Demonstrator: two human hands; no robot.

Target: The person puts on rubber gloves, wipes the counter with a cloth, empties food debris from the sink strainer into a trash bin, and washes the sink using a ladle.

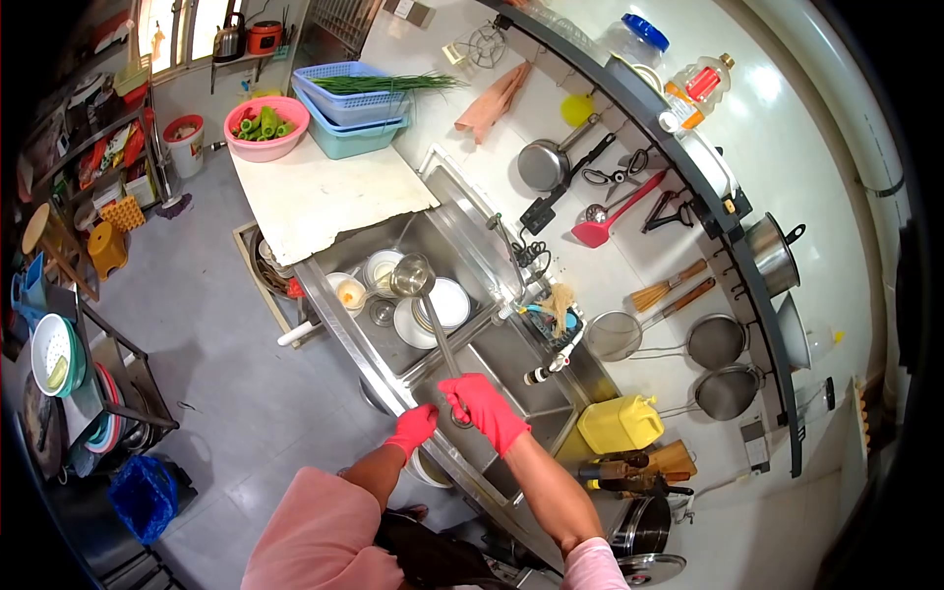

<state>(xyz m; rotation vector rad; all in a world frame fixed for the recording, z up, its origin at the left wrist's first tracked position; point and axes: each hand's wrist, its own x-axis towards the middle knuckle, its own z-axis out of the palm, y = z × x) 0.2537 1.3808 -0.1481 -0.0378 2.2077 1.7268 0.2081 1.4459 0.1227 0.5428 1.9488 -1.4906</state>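
Observation:
My right hand (484, 408), in a red glove, is closed round the handle of a metal ladle (413, 276). The ladle's bowl hangs over the left sink basin (393, 358), above stacked white plates (448, 302) and bowls (347, 292). My left hand (414, 427), also gloved in red, is at the sink's front edge with its fingers curled; what it holds, if anything, is hidden.
A cutting board (324, 192) covers the counter beyond the basin, with a pink bowl of green peppers (265, 147) and blue baskets (354, 108) on it. The faucet (553, 366) and a yellow jug (621, 424) stand at the right; pans hang on the wall.

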